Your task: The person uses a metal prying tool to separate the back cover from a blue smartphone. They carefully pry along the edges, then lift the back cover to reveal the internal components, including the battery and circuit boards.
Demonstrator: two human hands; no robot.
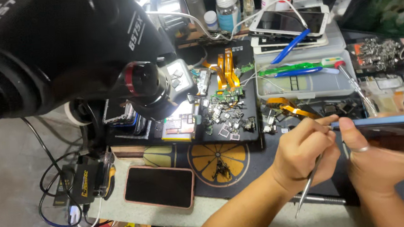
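At lower right of the frame, the left hand (305, 150) pinches slim metal tweezers (310, 182) while the right hand (381, 159) clasps a thin, rigid, likely fragile blue-edged phone (384, 121), best gripped by its edges.

Free room is btwn my left hand (305, 151) and the pink-cased phone (159, 186): bare mat w/ the orange-slice print (200, 158). Straight ahead it's blocked by the black tray of loose parts (228, 121). Microscope head (67, 51) overhangs the left side. Cables (52, 183) clutter the far-left edge.
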